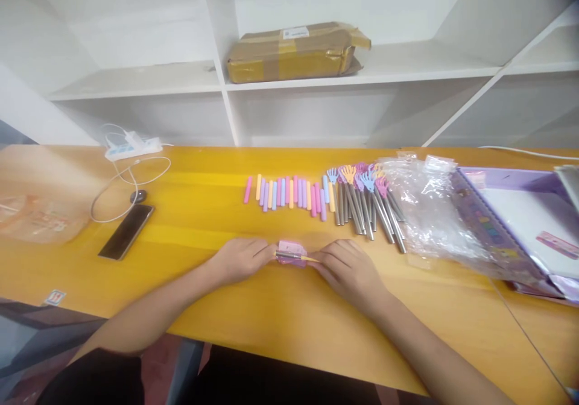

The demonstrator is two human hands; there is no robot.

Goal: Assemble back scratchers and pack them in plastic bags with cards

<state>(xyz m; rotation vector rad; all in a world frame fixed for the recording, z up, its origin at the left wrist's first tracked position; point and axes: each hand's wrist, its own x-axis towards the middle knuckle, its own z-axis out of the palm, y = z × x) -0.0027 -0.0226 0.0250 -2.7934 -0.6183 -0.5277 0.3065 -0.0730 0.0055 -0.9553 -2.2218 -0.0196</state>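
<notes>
Between my hands is a short telescopic back scratcher [289, 255] with a metal rod and yellow ends, lying across a small pink card [286, 246]. My left hand [239, 260] pinches its left end, and my right hand [347, 265] pinches the yellow right end. The fingertips cover both ends in part. Beyond my hands, several pastel sticks [292, 194] lie side by side in a row. To their right is a pile of back scratchers [362, 197], with coloured claw heads pointing away and metal rods toward me.
Clear plastic bags [423, 212] lie right of the pile, beside a purple box [493, 230]. On the left are a phone [126, 232], a cable, a power strip [136, 147] and an orange plastic bag [40, 218]. A taped carton [294, 55] rests on the shelf behind.
</notes>
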